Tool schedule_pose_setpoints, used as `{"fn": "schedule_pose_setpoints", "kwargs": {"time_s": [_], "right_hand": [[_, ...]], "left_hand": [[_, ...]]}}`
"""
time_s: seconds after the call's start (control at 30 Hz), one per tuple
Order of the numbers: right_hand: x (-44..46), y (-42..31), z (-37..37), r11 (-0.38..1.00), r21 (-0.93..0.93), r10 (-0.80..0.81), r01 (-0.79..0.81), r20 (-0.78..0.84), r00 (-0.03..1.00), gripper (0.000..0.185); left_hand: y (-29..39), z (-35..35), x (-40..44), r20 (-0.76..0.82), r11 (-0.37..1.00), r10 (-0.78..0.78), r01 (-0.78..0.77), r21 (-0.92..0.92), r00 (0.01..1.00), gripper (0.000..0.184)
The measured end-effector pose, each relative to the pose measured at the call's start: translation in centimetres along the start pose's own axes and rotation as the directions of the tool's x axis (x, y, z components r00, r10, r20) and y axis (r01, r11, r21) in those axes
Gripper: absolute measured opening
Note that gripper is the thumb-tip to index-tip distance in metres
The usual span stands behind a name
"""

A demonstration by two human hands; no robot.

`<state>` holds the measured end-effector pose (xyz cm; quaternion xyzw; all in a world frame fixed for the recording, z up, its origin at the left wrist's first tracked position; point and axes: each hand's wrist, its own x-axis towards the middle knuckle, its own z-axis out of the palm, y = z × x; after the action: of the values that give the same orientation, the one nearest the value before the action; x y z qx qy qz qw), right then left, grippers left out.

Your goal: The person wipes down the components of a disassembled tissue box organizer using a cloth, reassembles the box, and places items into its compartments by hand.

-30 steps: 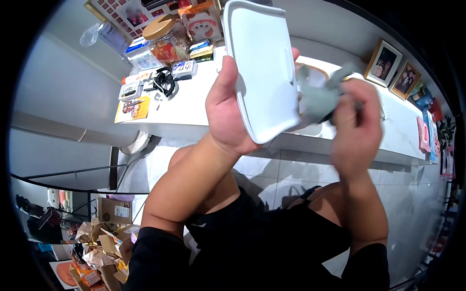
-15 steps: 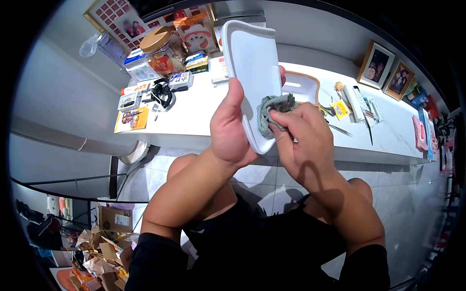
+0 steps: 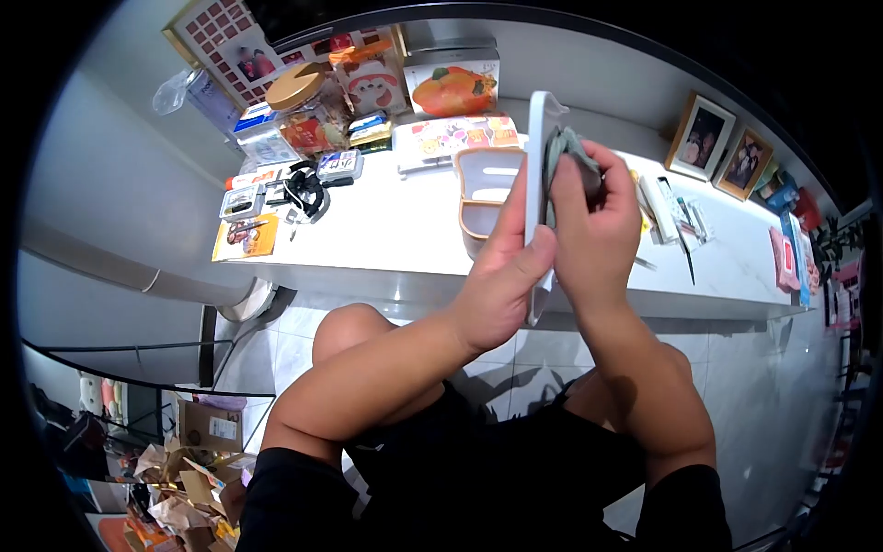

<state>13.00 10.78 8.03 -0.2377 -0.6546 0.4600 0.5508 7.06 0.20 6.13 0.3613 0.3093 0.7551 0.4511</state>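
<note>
Upright and nearly edge-on, a white plastic lid or shallow tray [image 3: 536,156] is raised in front of me above the counter's front edge. My left hand [image 3: 504,287] grips its lower part from the left, thumb toward me. On the right face, my right hand [image 3: 598,225] presses a bunched grey-green cloth [image 3: 563,152] against the plastic. Most of that face is out of sight. Behind my left hand stands a white container with a tan rim [image 3: 487,204], partly covered by the hand and lid.
The white counter [image 3: 386,221] bears a black strap or cable bundle [image 3: 303,189], scissors [image 3: 246,232] on a yellow packet, and a lidded jar [image 3: 308,110]. A fruit-printed box [image 3: 452,83] stands behind. Picture frames [image 3: 704,133] and a pink packet [image 3: 784,258] sit right; cardboard boxes [image 3: 210,425] lie lower left.
The lid has turned from showing its broad inner face to nearly edge-on and shifted right and slightly down. My right hand and cloth have moved up along it.
</note>
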Motion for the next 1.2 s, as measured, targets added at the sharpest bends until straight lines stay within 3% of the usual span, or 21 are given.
{"fn": "schedule_pose_setpoints", "kwargs": {"time_s": [0.07,0.1,0.2,0.27,0.33,0.37,0.4,0.47,0.5,0.53,0.6,0.63,0.73,0.8,0.87,0.93,0.97,1.0,1.07,1.2], "right_hand": [[-0.6,0.7,0.0,0.998,-0.028,0.049,-0.048,0.041,0.998,0.029],[-0.7,0.3,-0.4,0.989,-0.017,0.148,-0.147,0.114,0.982,0.03],[-1.7,0.4,-0.6,0.971,-0.091,0.236,-0.223,0.162,0.958,0.027],[-3.0,1.0,-1.5,0.976,-0.179,0.16,-0.124,0.202,0.966,0.024],[-4.2,0.5,-2.1,0.955,-0.129,-0.173,0.268,0.491,0.854,0.029],[-4.3,0.1,-2.2,0.901,-0.083,-0.321,0.426,0.534,0.782,0.035],[-3.9,-0.2,-2.0,0.901,-0.085,-0.319,0.426,0.535,0.782,0.035],[-2.7,-0.6,-1.5,0.796,-0.233,-0.39,0.559,0.509,0.768,0.038],[-1.6,-0.6,-1.1,0.787,-0.292,-0.381,0.544,0.464,0.8,0.037],[-0.4,-0.2,-0.7,0.771,-0.339,-0.423,0.539,0.359,0.832,0.034],[1.8,-0.7,-0.6,0.745,-0.408,-0.449,0.528,0.279,0.849,0.024],[2.4,-0.7,-0.6,0.744,-0.413,-0.448,0.526,0.276,0.85,0.024],[3.3,-0.4,-1.1,0.787,-0.456,-0.367,0.415,0.194,0.909,0.015],[3.6,0.4,-2.0,0.801,-0.553,-0.164,0.23,0.167,0.972,0.017],[3.0,0.7,-2.1,0.794,-0.557,-0.162,0.245,0.194,0.967,0.019],[2.1,-0.2,-1.0,0.819,-0.335,-0.357,0.466,0.339,0.87,0.018],[1.8,-0.9,-0.5,0.82,-0.314,-0.368,0.478,0.35,0.861,0.018],[2.1,-1.0,-0.5,0.823,-0.318,-0.361,0.471,0.348,0.865,0.018],[3.6,-0.7,-0.4,0.842,-0.416,-0.278,0.345,0.214,0.936,0.017],[3.3,-0.8,-0.7,0.847,-0.391,-0.29,0.36,0.227,0.93,0.017]], "left_hand": [[0.1,-0.2,0.3,0.03,0.999,0.009,-0.011,0.052,0.999,0.083],[-0.2,-0.5,0.2,0.07,0.999,0.046,-0.047,0.011,0.996,0.081],[-0.4,-1.4,0.3,0.021,0.99,0.084,-0.086,0.116,0.996,0.083],[0.6,-1.6,0.9,-0.036,0.979,0.149,-0.142,0.143,0.988,0.075],[2.4,-2.5,1.8,-0.229,0.983,-0.011,-0.032,-0.181,0.973,0.072],[2.4,-3.1,1.9,-0.245,0.976,-0.056,0.002,-0.217,0.968,0.076],[2.5,-3.5,1.9,-0.261,0.966,-0.102,0.033,-0.255,0.96,0.083],[2.5,-3.3,1.3,-0.022,0.897,-0.196,0.17,-0.407,0.98,0.075],[2.2,-2.2,1.3,-0.05,0.885,-0.247,0.204,-0.418,0.968,0.08],[3.1,0.1,1.0,-0.139,0.882,-0.309,0.228,-0.413,0.941,0.077],[1.4,-0.7,0.6,-0.065,0.925,-0.322,0.3,-0.233,0.944,0.083],[1.0,-0.9,0.5,-0.06,0.924,-0.326,0.304,-0.233,0.944,0.083],[1.3,-1.9,0.5,-0.068,0.912,-0.382,0.364,-0.19,0.922,0.083],[1.6,-3.0,0.8,0.044,0.916,-0.314,0.315,-0.247,0.948,0.083],[1.5,-2.8,0.9,0.033,0.915,-0.318,0.316,-0.251,0.947,0.083],[2.0,-0.9,1.0,-0.074,0.865,-0.413,0.365,-0.345,0.908,0.073],[2.5,0.3,1.0,-0.132,0.839,-0.442,0.357,-0.41,0.887,0.072],[2.3,0.1,0.7,-0.132,0.836,-0.449,0.364,-0.411,0.884,0.072],[1.9,-0.7,0.4,-0.088,0.885,-0.427,0.396,-0.246,0.9,0.073],[1.2,-0.9,0.7,-0.076,0.895,-0.417,0.395,-0.207,0.906,0.074]]}}
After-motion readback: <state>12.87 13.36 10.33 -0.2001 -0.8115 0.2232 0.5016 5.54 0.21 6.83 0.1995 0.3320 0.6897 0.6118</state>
